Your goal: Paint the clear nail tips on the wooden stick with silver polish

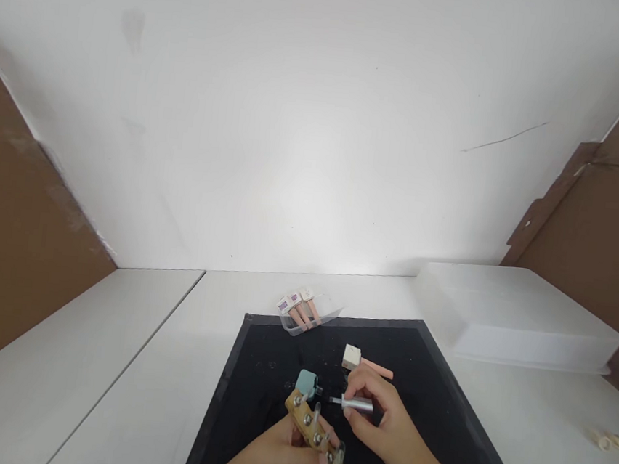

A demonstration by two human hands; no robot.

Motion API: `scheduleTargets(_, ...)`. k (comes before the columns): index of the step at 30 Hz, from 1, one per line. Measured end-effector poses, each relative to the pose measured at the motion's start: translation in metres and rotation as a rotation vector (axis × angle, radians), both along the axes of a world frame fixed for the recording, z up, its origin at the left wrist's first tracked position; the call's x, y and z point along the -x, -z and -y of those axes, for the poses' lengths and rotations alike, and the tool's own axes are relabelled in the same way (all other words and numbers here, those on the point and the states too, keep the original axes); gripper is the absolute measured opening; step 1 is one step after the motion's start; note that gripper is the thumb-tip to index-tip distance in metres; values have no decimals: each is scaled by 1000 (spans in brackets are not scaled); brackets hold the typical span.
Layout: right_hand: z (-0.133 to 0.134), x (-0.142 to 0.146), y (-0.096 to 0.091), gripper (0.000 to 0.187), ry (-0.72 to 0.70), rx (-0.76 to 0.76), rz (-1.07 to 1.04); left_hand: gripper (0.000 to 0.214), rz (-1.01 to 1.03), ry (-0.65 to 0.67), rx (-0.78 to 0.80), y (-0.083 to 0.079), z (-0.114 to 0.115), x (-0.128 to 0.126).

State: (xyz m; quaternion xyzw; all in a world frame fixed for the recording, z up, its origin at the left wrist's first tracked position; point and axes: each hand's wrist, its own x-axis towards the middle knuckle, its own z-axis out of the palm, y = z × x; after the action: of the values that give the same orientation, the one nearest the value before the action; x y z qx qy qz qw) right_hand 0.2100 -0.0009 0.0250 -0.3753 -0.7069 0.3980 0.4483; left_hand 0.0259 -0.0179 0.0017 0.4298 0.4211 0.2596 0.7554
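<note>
My left hand (288,452) is closed around a wooden nail-tip holder (314,437), a bar with a row of metal knobs and clear nail tips standing out from it. The bar slants from upper left to lower right. Between the thumb and fingers of my right hand (379,414) is a nail polish brush (356,404) with a silver handle. Its bristle end points left, apart from the nail tips. Just beyond the bar's upper end lies a light teal bottle (306,383) on the black mat (249,401).
A white bottle with a pink cap (352,357) lies on the mat above my right hand. Farther back, a clear plastic tray (329,308) holds three similar bottles. A white box (520,318) stands at right, with small beige rings (604,442) nearer. Brown panels flank the white wall.
</note>
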Motion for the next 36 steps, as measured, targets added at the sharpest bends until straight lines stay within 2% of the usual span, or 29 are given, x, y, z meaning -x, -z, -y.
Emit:
scheduleTargets(6,3,1,0,24,-157,12,2,29,15,-9,2,-1,-1,-3)
scheduleTargets(15,-2,2,12,19,39,-17,54,30,-18,6,5,-2,1,-4)
scheduleTargets(18,-4,2,11,19,62,-17,44,31,-24,-2,2,-2,1,-3)
scheduleTargets(24,3,-2,4,20,-121,26,-5,33,-19,-15,5,-2,0,-5)
scheduleTargets(27,4,-1,5,22,-161,15,19,33,-21,-21,10,-1,0,-6)
scheduleTargets(33,0,1,12,21,11,-21,83,32,-20,-9,9,0,1,-5)
scheduleTargets(36,-1,1,12,19,50,-39,68,31,-41,-1,12,0,1,-4)
